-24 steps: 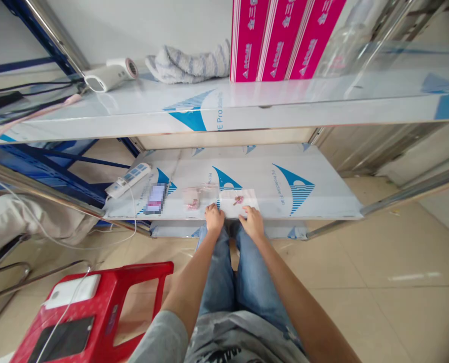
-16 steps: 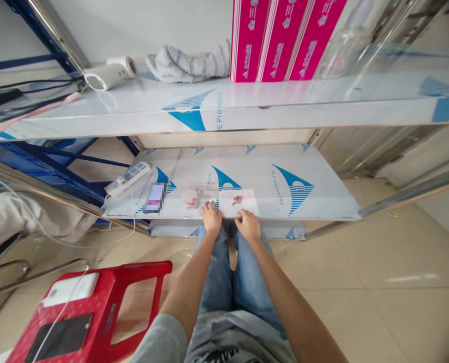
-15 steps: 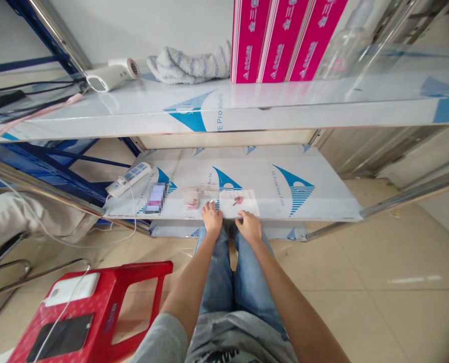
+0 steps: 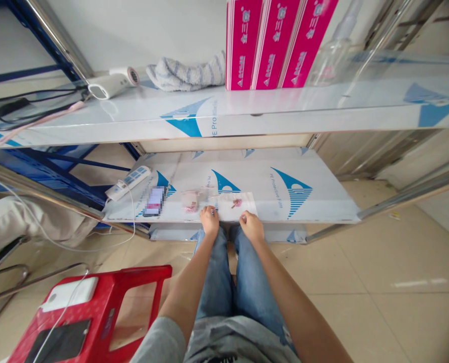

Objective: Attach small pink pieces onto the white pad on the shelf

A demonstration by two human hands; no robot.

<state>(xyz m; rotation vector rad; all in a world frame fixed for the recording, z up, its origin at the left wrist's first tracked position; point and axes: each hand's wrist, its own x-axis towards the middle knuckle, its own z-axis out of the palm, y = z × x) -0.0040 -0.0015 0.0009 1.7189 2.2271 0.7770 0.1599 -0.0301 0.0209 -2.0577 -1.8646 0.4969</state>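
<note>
Head view: left hand (image 4: 209, 220) and right hand (image 4: 252, 226) open at the front edge of the shelf (image 4: 315, 209), fingers (image 4: 244, 218) together, clamped on nothing. Just beyond, a paper slip (image 4: 247, 209) bearing a pink piece (image 4: 237, 203); beside it, a clear bag (image 4: 190, 201) of pink bits, then a phone (image 4: 154, 201).
</note>
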